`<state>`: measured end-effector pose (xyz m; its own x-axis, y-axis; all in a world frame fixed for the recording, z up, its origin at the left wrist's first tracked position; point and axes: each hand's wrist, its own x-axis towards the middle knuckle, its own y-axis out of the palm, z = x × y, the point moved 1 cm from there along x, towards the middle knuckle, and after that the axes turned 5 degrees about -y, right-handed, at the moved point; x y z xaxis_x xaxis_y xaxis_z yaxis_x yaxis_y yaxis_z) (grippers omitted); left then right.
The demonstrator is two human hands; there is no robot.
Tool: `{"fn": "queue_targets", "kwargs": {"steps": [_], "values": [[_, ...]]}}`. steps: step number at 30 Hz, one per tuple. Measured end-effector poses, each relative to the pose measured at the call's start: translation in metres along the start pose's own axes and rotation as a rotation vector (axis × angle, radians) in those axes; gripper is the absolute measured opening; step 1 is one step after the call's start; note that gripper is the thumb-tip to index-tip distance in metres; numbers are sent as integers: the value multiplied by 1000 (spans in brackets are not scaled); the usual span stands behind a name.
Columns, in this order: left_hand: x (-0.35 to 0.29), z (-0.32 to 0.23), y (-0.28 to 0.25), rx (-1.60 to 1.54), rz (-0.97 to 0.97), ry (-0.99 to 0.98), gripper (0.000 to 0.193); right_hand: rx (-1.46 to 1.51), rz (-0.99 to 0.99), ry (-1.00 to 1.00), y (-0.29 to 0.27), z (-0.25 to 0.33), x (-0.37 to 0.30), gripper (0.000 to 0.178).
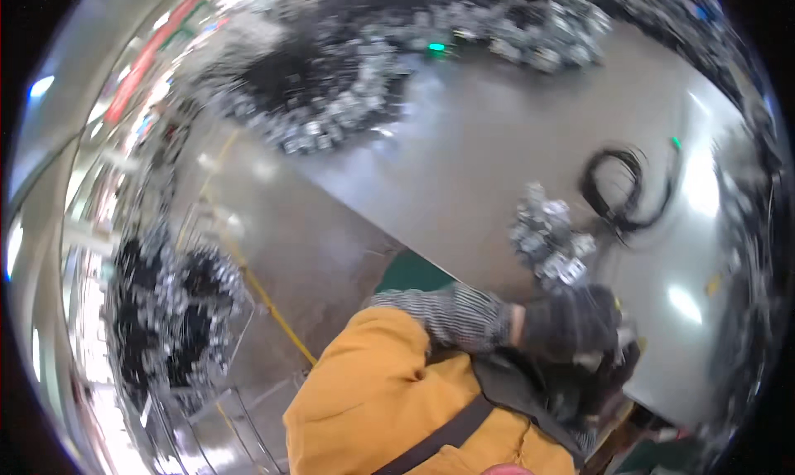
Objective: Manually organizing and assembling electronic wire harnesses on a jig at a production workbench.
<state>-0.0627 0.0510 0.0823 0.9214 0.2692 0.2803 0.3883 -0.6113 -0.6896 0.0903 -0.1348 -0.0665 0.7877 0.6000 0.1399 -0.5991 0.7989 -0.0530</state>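
My left hand (571, 319), in a dark grey glove below a striped knitted sleeve, is closed at the near edge of the metal table. Its fingers curl round something I cannot make out. My right hand (613, 374), also dark-gloved, is close below it, largely hidden and smeared by motion. A small pale, shiny piece (590, 359) shows between the two hands. Just beyond my left hand lies a cluster of silvery metal parts (546, 235). To its right a coiled black cable (613, 185) rests on the table, with a green tip at one end.
The grey metal tabletop (472, 160) reflects bright lights. Large heaps of silvery parts with black cables (323, 102) line its far side. On the left, a wire rack (178, 309) carries more such bundles. A yellow line (277, 313) crosses the floor beside the table.
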Motion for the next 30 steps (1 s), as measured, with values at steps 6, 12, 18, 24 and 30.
{"fn": "queue_targets", "kwargs": {"steps": [6,12,18,24,30], "values": [[-25,122,117,877,-197,138,15,-64,380,164,-33,-64,48,39],[-40,167,104,1458,-242,151,21,39,177,109,9,-14,15,36],[-10,89,37,441,-425,143,41,224,85,315,-8,-37,24,37],[24,50,61,-70,-49,-43,66,-155,469,47,-84,-147,81,40],[26,90,142,-59,203,-188,74,-58,180,121,-61,-83,34,38]]}}
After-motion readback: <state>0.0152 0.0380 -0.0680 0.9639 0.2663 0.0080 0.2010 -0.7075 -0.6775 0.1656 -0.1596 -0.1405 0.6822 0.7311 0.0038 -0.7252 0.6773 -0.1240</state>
